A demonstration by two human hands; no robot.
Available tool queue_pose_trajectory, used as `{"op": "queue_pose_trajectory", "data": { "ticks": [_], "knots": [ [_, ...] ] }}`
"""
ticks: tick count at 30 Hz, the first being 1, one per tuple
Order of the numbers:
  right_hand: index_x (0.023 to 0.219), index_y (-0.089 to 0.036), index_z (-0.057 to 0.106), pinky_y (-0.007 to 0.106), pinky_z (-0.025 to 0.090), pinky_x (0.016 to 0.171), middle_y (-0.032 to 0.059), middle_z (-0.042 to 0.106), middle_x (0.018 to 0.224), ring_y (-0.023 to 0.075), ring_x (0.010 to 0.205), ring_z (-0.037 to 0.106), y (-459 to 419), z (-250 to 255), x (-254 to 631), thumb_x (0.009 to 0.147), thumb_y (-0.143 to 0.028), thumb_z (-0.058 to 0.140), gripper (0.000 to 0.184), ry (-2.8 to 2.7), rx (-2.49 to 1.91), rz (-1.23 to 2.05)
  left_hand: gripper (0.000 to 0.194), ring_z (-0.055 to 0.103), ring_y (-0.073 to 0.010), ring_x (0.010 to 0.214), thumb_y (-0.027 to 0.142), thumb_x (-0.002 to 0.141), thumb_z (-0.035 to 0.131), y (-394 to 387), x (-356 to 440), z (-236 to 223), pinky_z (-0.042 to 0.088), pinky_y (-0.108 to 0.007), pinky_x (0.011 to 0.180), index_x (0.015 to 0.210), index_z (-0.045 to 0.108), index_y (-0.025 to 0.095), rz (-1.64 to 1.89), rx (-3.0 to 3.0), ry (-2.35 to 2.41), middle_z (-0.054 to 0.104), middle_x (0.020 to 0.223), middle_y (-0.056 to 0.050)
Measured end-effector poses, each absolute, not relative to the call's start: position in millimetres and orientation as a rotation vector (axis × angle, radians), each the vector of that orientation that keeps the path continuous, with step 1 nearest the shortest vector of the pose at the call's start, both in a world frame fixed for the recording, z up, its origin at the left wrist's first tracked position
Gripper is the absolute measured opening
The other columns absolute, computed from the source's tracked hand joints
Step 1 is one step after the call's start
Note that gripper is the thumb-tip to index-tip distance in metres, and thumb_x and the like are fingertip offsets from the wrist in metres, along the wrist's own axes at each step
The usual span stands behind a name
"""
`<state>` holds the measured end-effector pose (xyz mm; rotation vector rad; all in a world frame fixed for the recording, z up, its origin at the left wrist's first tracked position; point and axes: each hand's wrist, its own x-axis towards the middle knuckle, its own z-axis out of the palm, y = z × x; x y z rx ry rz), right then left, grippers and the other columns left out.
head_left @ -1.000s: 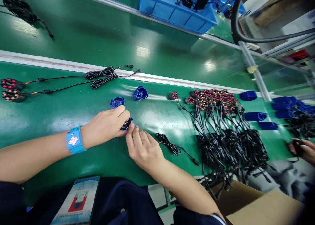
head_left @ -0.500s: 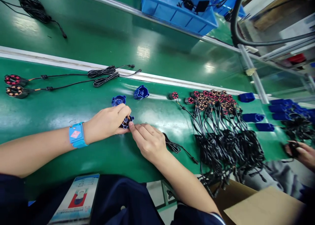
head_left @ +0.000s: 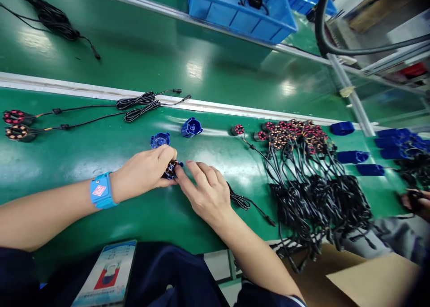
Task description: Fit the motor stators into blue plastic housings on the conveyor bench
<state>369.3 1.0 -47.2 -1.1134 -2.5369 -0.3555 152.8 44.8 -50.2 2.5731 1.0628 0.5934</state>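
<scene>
My left hand (head_left: pixel 143 167) is closed around a blue motor housing (head_left: pixel 169 177) with lugs on its rim. Inside that housing sits a dark wound core (head_left: pixel 172 166), partly covered by my fingers. My right hand (head_left: pixel 206 191) is at the housing's right side, one fingertip touching its edge while the other fingers are raised and spread; its thumb is mostly hidden. A coiled black cable (head_left: pixel 240 200) emerges beyond my right hand. Just behind my left hand stands a blue housing (head_left: pixel 160 140), and another housing (head_left: pixel 192 127) stands farther back, hollow side showing.
Two cabled coil cores (head_left: pixel 20 132) lie far left. To the right are a heap of cores (head_left: pixel 295 136) with bundled black cables (head_left: pixel 322 199) and several blue housings (head_left: pixel 352 157). A blue bin (head_left: pixel 242 18) stands behind. Another person's hand (head_left: pixel 416 201) shows at right.
My right hand's fingers have lifted and spread from the housing's edge, with one fingertip still touching. My left hand keeps its hold. The view has shifted slightly.
</scene>
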Motion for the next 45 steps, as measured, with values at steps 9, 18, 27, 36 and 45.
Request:
{"op": "queue_pose_trajectory", "data": {
  "ticks": [9, 18, 27, 36, 45],
  "knots": [
    [0.119, -0.010, 0.070, 0.037, 0.055, 0.091, 0.0114, 0.071, 0.119, 0.0235, 0.112, 0.062, 5, -53, 363, 0.102, -0.016, 0.056, 0.022, -2.456, -1.076, -0.208, 0.028, 0.066, -0.0242, 0.091, 0.036, 0.098, 0.064, 39, 151, -48, 0.049, -0.037, 0.072, 0.110, 0.054, 0.013, 0.871, 2.902, 0.916, 0.071, 0.104, -0.008],
    [0.119, -0.011, 0.068, 0.039, 0.059, 0.089, 0.0124, 0.071, 0.119, 0.0249, 0.110, 0.065, 5, -60, 363, 0.100, -0.014, 0.058, 0.022, -2.415, -1.066, -0.160, 0.011, 0.067, -0.0227, 0.092, 0.018, 0.101, 0.057, 34, 155, -44, 0.051, -0.036, 0.078, 0.107, 0.059, 0.010, 0.870, 2.972, 0.888, 0.073, 0.100, -0.009],
    [0.120, -0.020, 0.050, 0.035, 0.061, 0.092, 0.0114, 0.069, 0.112, 0.0204, 0.108, 0.070, 6, -72, 365, 0.098, -0.024, 0.064, 0.027, -1.980, -1.108, 0.472, 0.027, 0.068, -0.0301, 0.107, 0.005, 0.098, 0.038, 15, 164, -44, 0.052, -0.041, 0.087, 0.115, 0.059, 0.006, 0.600, 3.250, 0.986, 0.071, 0.115, -0.019],
    [0.112, -0.023, 0.043, 0.034, 0.061, 0.089, 0.0117, 0.070, 0.112, 0.0212, 0.108, 0.071, 8, -76, 364, 0.095, -0.022, 0.066, 0.029, -1.919, -1.081, 0.504, 0.043, 0.064, -0.0343, 0.115, 0.005, 0.095, 0.041, 7, 168, -40, 0.051, -0.045, 0.091, 0.137, 0.051, 0.003, 0.389, 3.226, 1.041, 0.067, 0.124, -0.022],
    [0.115, -0.021, 0.046, 0.032, 0.061, 0.087, 0.0100, 0.070, 0.107, 0.0202, 0.103, 0.073, 8, -76, 364, 0.094, -0.026, 0.070, 0.033, -1.917, -1.092, 0.463, 0.048, 0.061, -0.0313, 0.116, 0.056, 0.091, 0.068, 54, 139, -41, 0.042, -0.045, 0.091, 0.121, 0.058, 0.020, 0.747, 2.826, 1.090, 0.070, 0.119, -0.012]
  ]
}}
